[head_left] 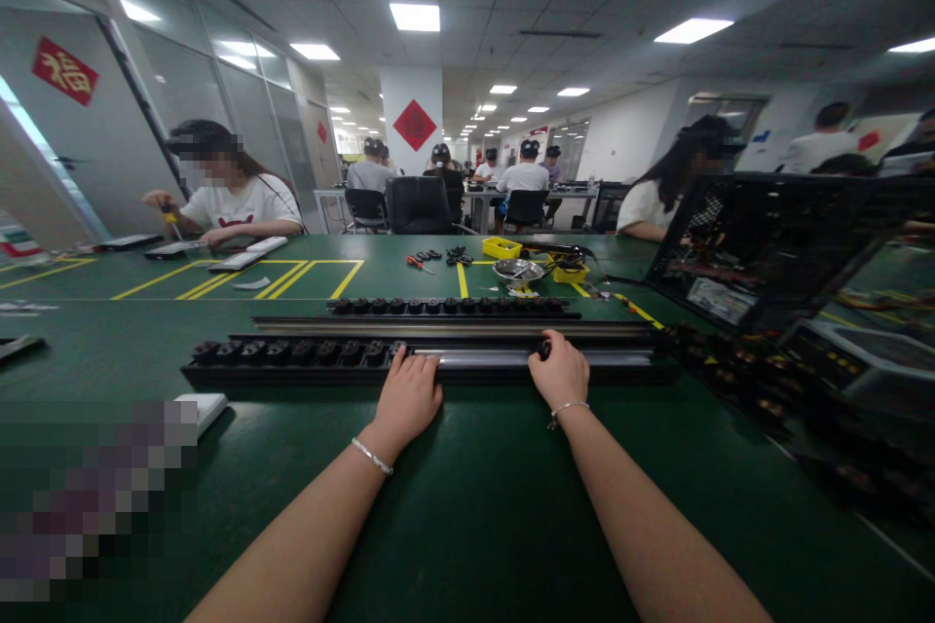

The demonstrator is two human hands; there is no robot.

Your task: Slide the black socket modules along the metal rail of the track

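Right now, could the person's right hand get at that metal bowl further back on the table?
Probably yes, with a stretch: the right hand rests on the long black rail, and only a second rail lies low before the metal bowl.

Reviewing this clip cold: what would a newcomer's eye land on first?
Two bare forearms reach up the middle, the left hand and right hand resting on a long black rail studded with round sockets, lying across the green table. Behind it lies a second rail; at the right stands an open black chassis.
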